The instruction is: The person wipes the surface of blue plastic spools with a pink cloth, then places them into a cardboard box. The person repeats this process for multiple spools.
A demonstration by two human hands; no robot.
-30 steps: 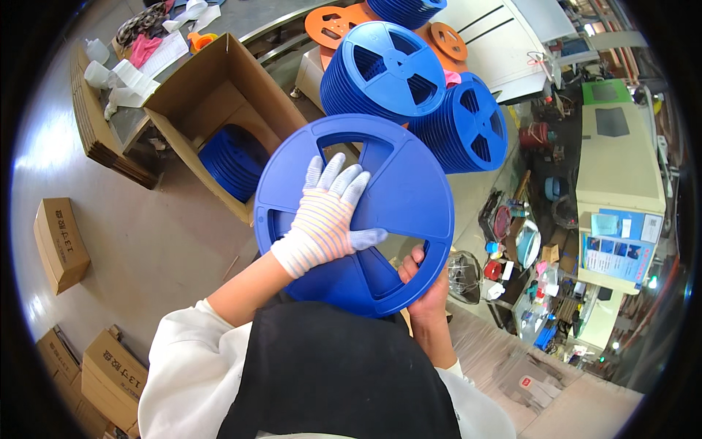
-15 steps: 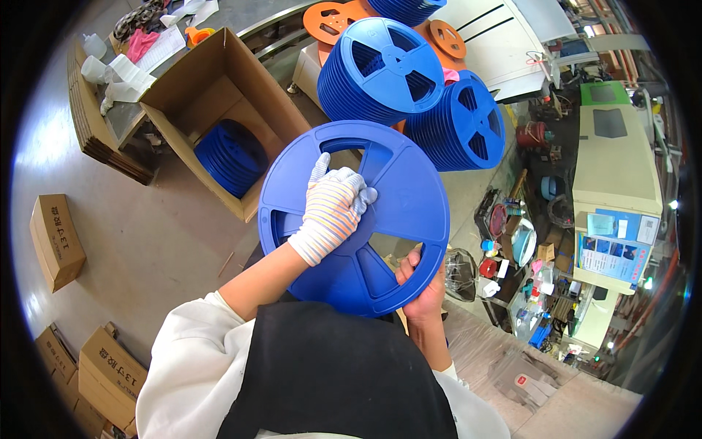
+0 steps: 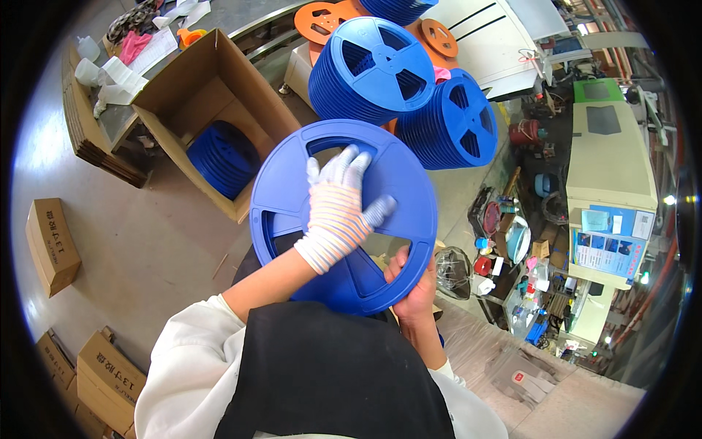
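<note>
In front of my body is a large round blue plastic reel (image 3: 395,194) with several wedge-shaped openings, its flat face turned up toward me. My right hand (image 3: 413,285), bare, grips its lower right rim, the fingers coming through an opening. Across the middle of the face lies my left hand (image 3: 340,205) in a striped knit glove. Its fingers are spread, the tips near the upper opening and the thumb pointing right, slightly blurred. The hub is hidden under this palm.
An open cardboard box (image 3: 252,95) at the left holds several blue reels (image 3: 223,157). Beyond my reel stand two stacks of blue reels (image 3: 380,62) (image 3: 468,121), with orange reels (image 3: 322,22) behind. Closed cartons (image 3: 53,245) sit on the floor at left; a machine (image 3: 610,157) stands at right.
My left hand has gone from curled fingers near the hub to spread fingers over the face. My right hand keeps its hold on the rim. The whole view has shifted slightly.
</note>
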